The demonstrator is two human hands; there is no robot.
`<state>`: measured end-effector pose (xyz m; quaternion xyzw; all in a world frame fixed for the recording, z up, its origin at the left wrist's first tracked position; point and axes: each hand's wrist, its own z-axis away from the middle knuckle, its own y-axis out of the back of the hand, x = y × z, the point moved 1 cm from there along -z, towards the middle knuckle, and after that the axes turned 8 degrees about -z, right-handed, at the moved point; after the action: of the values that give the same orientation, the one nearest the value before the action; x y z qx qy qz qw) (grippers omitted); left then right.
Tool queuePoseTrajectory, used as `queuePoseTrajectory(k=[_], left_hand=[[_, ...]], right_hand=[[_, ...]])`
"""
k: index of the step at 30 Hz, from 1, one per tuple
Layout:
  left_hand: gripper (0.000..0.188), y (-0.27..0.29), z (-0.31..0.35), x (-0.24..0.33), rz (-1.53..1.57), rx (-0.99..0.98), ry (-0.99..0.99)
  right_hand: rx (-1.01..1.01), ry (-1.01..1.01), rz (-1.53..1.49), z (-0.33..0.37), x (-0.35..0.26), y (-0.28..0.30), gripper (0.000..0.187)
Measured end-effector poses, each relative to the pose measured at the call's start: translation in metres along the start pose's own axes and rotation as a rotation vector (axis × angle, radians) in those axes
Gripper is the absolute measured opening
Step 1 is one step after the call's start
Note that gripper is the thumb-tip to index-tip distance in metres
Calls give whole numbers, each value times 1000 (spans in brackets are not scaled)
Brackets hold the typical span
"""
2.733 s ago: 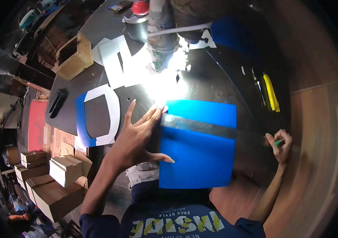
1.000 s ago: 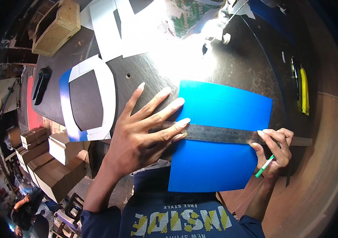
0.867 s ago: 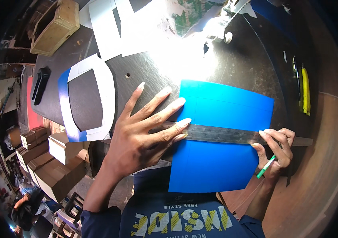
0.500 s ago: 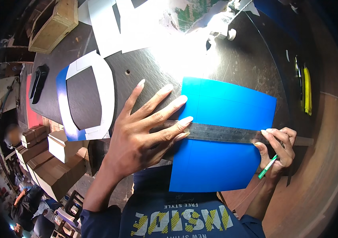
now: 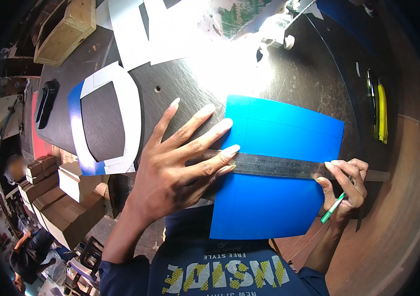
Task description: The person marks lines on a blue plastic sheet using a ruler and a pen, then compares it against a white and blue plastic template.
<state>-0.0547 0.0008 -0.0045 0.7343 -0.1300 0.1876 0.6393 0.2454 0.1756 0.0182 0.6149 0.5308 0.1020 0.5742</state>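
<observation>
A blue sheet [image 5: 279,207] with thin drawn lines lies at the table's near edge, its lower part reaching over the edge. Across it runs a steel ruler [image 5: 274,165]. My left hand [image 5: 180,158] has its fingers spread, with fingertips resting on the sheet's left edge and on the ruler. At the ruler's right part, my right hand [image 5: 345,185] pinches it between thumb and fingers. That same hand also keeps a green and white pen [image 5: 332,208] tucked in the palm, pointing down toward me.
A blue and white cut frame [image 5: 130,108] lies left on the dark table [image 5: 175,74], near a black stapler-like object [image 5: 46,104]. A yellow cutter [image 5: 382,113] lies right. A bright lamp [image 5: 275,29] stands at the back, a wooden box [image 5: 67,32] far left. Cardboard boxes [image 5: 67,212] stand lower left.
My hands, the ruler and the blue sheet hold almost the same place. At the far lower left, a person in dark clothes has shifted position.
</observation>
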Motion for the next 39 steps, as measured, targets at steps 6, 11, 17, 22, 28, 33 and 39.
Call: queuePoseTrajectory(k=[6, 11, 17, 22, 28, 33, 39], left_hand=[[35, 1, 1, -1, -1, -2, -6], [34, 3, 1, 1, 0, -9, 1], [35, 3, -1, 0, -15, -4, -5], [38, 2, 0, 0, -32, -19, -10], [39, 4, 0, -1, -12, -5, -13], [38, 5, -2, 1, -15, 0, -16], [38, 3, -3, 1, -12, 3, -14]], right_hand=[[-32, -46, -61, -7, -9, 4, 28], [227, -210, -378, -14, 4, 29, 32], [-153, -287, -1255, -65, -43, -9, 54], [-211, -335, -1117, -80, -68, -46, 26], [-315, -169, -939, -79, -55, -69, 23], [-204, -118, -992, -72, -51, -75, 23], [-186, -66, -999, -71, -50, -77, 23]])
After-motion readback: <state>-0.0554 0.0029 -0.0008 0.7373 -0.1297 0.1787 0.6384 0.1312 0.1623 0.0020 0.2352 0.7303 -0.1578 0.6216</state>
